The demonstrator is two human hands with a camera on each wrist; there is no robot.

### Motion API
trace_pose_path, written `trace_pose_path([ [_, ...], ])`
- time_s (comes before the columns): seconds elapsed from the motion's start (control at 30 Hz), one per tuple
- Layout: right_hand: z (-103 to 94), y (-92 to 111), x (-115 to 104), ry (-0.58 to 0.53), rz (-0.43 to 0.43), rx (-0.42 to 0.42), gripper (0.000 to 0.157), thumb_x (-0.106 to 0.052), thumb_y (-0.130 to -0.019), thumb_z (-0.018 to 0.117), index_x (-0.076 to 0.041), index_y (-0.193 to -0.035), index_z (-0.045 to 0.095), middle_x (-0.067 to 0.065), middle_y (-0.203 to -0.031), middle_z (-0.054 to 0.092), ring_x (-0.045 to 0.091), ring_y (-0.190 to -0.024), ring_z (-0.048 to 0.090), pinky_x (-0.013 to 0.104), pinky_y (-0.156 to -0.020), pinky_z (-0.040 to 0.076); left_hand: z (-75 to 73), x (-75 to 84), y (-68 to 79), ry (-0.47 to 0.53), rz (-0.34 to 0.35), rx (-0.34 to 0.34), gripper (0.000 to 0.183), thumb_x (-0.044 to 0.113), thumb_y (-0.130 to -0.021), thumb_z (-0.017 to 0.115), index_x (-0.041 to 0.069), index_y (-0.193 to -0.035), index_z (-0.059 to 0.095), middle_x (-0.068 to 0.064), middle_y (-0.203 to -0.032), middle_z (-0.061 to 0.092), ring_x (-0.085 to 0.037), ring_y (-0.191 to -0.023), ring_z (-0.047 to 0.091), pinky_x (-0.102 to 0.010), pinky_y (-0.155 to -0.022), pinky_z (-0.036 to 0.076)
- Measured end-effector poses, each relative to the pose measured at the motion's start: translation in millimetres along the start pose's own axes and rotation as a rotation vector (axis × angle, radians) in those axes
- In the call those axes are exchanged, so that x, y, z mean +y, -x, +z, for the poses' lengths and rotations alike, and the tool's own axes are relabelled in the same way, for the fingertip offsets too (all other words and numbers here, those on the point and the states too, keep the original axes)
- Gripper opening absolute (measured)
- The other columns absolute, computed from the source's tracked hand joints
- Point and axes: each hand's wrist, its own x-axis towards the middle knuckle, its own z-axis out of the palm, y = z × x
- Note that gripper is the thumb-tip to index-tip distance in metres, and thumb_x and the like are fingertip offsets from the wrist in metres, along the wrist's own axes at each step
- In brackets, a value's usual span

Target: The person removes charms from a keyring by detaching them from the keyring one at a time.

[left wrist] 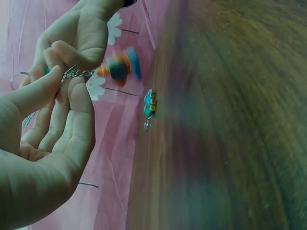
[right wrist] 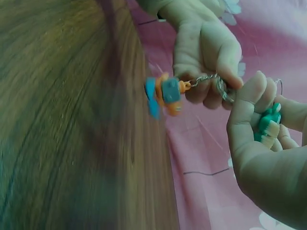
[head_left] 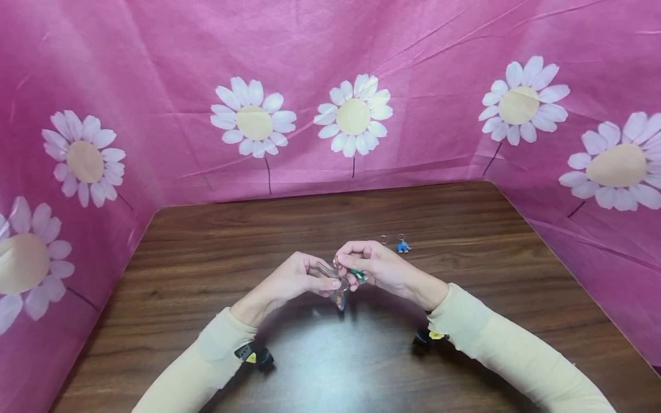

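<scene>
My left hand point(head_left: 296, 278) pinches a metal split ring point(head_left: 343, 285) between thumb and fingers, at the middle of the table. From that ring's short chain hangs an orange, blue and grey figure keychain point(right wrist: 170, 93), blurred in both wrist views. A flat metal piece point(head_left: 325, 269), perhaps a key, shows by the left fingers. Close against it, my right hand point(head_left: 382, 268) holds a green figure keychain point(right wrist: 269, 120), partly hidden in its curled fingers. Its thin ring point(right wrist: 280, 86) sticks out at the fingertips. Whether the two rings are joined cannot be told.
On the brown wooden table point(head_left: 206, 246), beyond the right hand, lies a blue charm point(head_left: 403, 246) with a ring. Another small ring point(head_left: 384, 238) lies beside it, partly hidden by the hand. Pink cloth point(head_left: 310, 46) with printed daisies stands around the table's back and sides.
</scene>
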Motion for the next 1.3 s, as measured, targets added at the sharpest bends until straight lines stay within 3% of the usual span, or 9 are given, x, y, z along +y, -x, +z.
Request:
trace_pose_path([
  [0.37,-8.1,5.4,-8.7,-0.012,0.012,0.057,0.01,-0.012,-0.102,0.061,-0.008,-0.106,0.069,0.007,-0.088,0.068,0.014,-0.067,0.063,0.032,-0.069,0.06,-2.1,-1.2,2.2,-0.018,-0.019,-0.011,0.022,0.002,-0.089,0.076,-0.009,-0.106,0.068,-0.015,-0.093,0.076,-0.02,-0.081,0.073,-0.05,-0.084,0.06],
  [0.67,-22.5,10.5,-14.6,0.049,-0.061,0.136,0.012,-0.01,-0.103,0.06,-0.004,-0.109,0.068,0.01,-0.104,0.072,0.024,-0.1,0.072,0.035,-0.089,0.058,-5.7,-2.9,6.6,-0.103,-0.015,-0.056,0.025,0.004,-0.089,0.077,-0.01,-0.107,0.069,-0.015,-0.091,0.076,-0.026,-0.08,0.074,-0.049,-0.082,0.06],
  [0.87,-36.6,16.5,-20.6,0.054,-0.098,0.166,0.014,-0.012,-0.102,0.062,-0.002,-0.111,0.067,0.012,-0.104,0.071,0.026,-0.101,0.072,0.039,-0.089,0.058,-18.2,1.3,16.8,-0.196,-0.035,-0.11,0.023,0.004,-0.09,0.076,-0.009,-0.108,0.07,-0.02,-0.092,0.075,-0.04,-0.086,0.073,-0.048,-0.082,0.06],
  [1.0,-48.5,22.8,-23.9,0.062,-0.098,0.19,0.013,-0.013,-0.102,0.062,-0.005,-0.11,0.068,0.011,-0.103,0.073,0.025,-0.099,0.072,0.04,-0.088,0.059,-27.2,7.0,23.0,-0.228,-0.012,-0.101,0.026,0.006,-0.09,0.077,-0.01,-0.109,0.07,-0.019,-0.092,0.075,-0.041,-0.085,0.073,-0.048,-0.081,0.06],
  [1.17,-68.2,33.3,-27.5,0.058,-0.103,0.267,0.012,-0.013,-0.104,0.06,-0.009,-0.109,0.07,0.01,-0.101,0.074,0.023,-0.096,0.073,0.038,-0.086,0.06,-34.1,11.3,29.2,-0.183,0.015,-0.074,0.031,0.007,-0.089,0.078,-0.011,-0.112,0.067,-0.02,-0.095,0.075,-0.042,-0.088,0.072,-0.057,-0.085,0.056],
  [1.3,-88.9,38.3,-27.9,0.037,-0.104,0.35,0.011,-0.014,-0.104,0.06,-0.01,-0.107,0.07,0.01,-0.098,0.075,0.021,-0.094,0.074,0.035,-0.083,0.06,-39.7,13.1,32.8,-0.138,0.031,-0.027,0.027,0.01,-0.09,0.077,-0.005,-0.111,0.068,-0.026,-0.1,0.073,-0.033,-0.088,0.073,-0.057,-0.089,0.055],
])
